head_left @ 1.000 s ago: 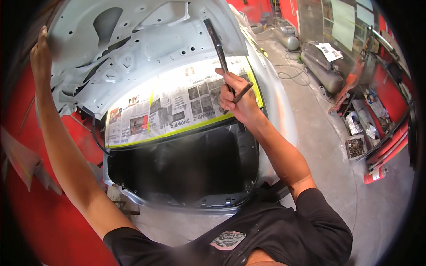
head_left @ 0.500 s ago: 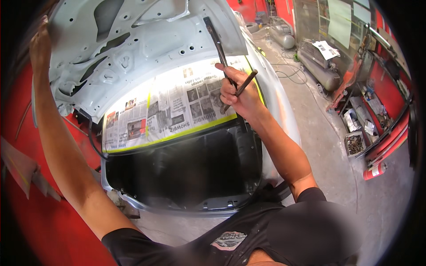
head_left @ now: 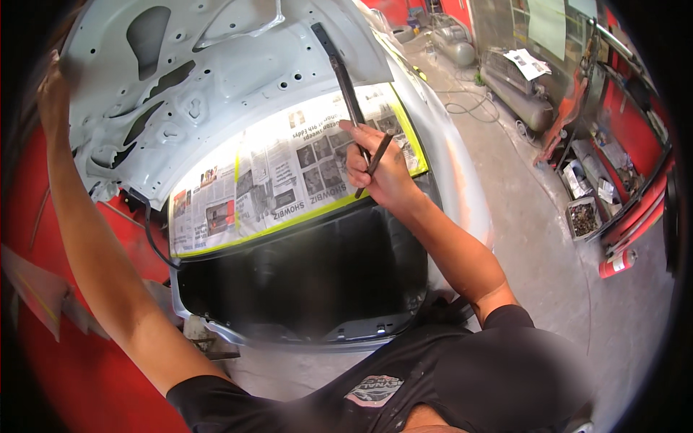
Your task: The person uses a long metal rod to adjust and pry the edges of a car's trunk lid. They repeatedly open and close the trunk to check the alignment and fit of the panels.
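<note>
The raised pale grey trunk lid [head_left: 245, 68] of a car fills the upper left, its inner side facing me. My left hand [head_left: 54, 94] is closed at the lid's left edge, arm stretched up. My right hand [head_left: 386, 166] is closed around a short dark rod [head_left: 381, 153], held slantwise. Also at its fingers is the lower end of a long black bar [head_left: 339, 68], which runs up to the lid's right side. Whether the bar is gripped too is hard to tell. Behind lies newspaper [head_left: 278, 169] edged with yellow tape, covering the rear window.
Below the newspaper is the black trunk area [head_left: 303, 281]. A black curved arm [head_left: 150, 231] stands at its left. To the right are metal tanks [head_left: 516, 97], an orange stand [head_left: 570, 108], a tray of small parts [head_left: 582, 218] and a fire extinguisher [head_left: 618, 263].
The lid and my left hand have shifted left in view. My right hand has moved slightly left with the rod, and the dark piece below my wrist no longer shows.
</note>
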A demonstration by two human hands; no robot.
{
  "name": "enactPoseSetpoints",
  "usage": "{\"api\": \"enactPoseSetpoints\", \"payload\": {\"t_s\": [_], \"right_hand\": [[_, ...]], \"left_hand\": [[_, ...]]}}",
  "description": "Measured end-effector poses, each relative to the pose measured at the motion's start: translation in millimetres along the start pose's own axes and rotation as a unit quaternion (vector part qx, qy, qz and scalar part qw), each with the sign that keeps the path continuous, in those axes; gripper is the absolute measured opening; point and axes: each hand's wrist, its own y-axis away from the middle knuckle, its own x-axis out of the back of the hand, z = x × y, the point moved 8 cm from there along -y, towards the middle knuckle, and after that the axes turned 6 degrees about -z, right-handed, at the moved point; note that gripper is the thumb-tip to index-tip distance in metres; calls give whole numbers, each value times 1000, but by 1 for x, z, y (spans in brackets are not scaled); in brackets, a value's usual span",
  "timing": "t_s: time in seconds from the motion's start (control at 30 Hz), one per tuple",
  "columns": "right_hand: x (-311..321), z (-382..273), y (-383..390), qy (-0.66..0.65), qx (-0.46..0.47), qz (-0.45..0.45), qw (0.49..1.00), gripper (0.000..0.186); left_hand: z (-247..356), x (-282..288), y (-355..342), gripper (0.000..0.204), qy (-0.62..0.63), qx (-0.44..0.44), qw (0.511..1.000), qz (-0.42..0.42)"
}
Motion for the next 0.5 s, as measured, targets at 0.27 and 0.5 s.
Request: {"api": "enactPoseSetpoints", "payload": {"t_s": [0.27, 0.5], "right_hand": [[7, 8, -3, 4, 1, 19, 1000, 46], [-7, 13, 0, 13, -5, 15, 1000, 49]], "left_hand": [[27, 11, 12, 56, 303, 200, 930, -57], [136, 92, 45, 64, 207, 157, 966, -11]]}}
